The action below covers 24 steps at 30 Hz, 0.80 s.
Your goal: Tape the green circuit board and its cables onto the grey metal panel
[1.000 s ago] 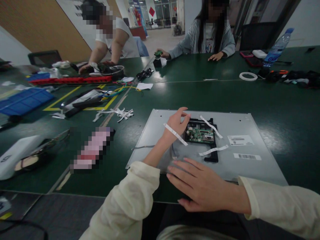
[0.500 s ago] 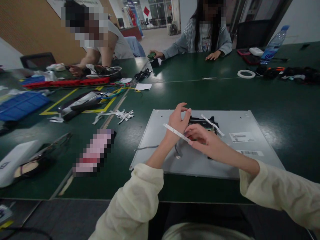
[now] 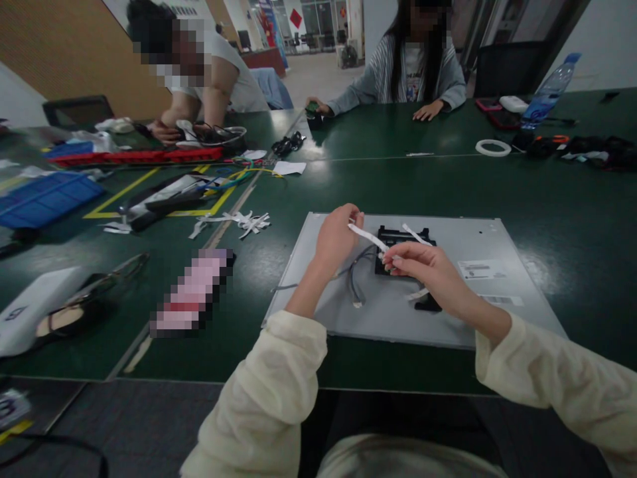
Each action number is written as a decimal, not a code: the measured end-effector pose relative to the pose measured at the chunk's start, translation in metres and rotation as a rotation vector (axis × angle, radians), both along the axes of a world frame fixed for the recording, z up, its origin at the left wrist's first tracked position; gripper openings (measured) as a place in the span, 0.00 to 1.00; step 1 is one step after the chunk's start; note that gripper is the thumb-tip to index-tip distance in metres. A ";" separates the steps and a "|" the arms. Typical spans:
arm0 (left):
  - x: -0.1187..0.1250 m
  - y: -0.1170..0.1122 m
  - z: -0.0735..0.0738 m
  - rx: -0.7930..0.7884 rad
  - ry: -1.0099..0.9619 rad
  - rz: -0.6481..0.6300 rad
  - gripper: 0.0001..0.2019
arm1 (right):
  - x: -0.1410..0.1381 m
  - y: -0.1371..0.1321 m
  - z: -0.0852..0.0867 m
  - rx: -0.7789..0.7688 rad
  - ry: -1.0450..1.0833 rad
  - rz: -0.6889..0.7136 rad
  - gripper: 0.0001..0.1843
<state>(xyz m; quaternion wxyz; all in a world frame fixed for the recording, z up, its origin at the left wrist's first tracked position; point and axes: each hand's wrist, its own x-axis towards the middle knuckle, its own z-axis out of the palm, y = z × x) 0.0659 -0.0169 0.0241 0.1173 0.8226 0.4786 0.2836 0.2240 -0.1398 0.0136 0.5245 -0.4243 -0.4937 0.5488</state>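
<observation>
My right hand (image 3: 423,269) is closed, its thumb and fingers pinching a thin white strip (image 3: 367,236). The strip's far end meets the curled fingertips of my left hand (image 3: 339,234), which appear closed on it. Both hands are above a flat grey metal panel (image 3: 448,325) lying on the table. Under and beside my right hand is a black part (image 3: 388,265) on the panel, partly covered. A second white strip (image 3: 414,234) sticks up at its far side, and another short white piece (image 3: 419,293) shows below my right hand. Grey cables (image 3: 354,282) lie beneath my left wrist.
Loose white strips (image 3: 251,224) lie left of the panel, near a blurred-out phone (image 3: 194,292). Further left are a white case (image 3: 42,309) and a blue bin (image 3: 50,199). A white ring (image 3: 492,147) and a water bottle (image 3: 550,93) stand back right. Two people work across the table.
My left hand has turned, its fingers curling toward the strip. The strip, earlier across my left wrist, now spans between both hands. My right hand has shifted slightly right, uncovering more of the black part.
</observation>
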 end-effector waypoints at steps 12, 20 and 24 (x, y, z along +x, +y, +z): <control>-0.024 -0.095 0.017 -0.094 0.570 0.057 0.16 | 0.000 -0.004 0.000 0.069 -0.070 0.013 0.17; -0.029 -0.092 0.014 -0.102 0.579 0.117 0.08 | -0.003 -0.006 -0.003 0.088 -0.149 0.098 0.18; -0.035 -0.080 0.016 -0.149 0.456 0.111 0.10 | -0.001 -0.006 -0.003 0.044 -0.184 0.139 0.18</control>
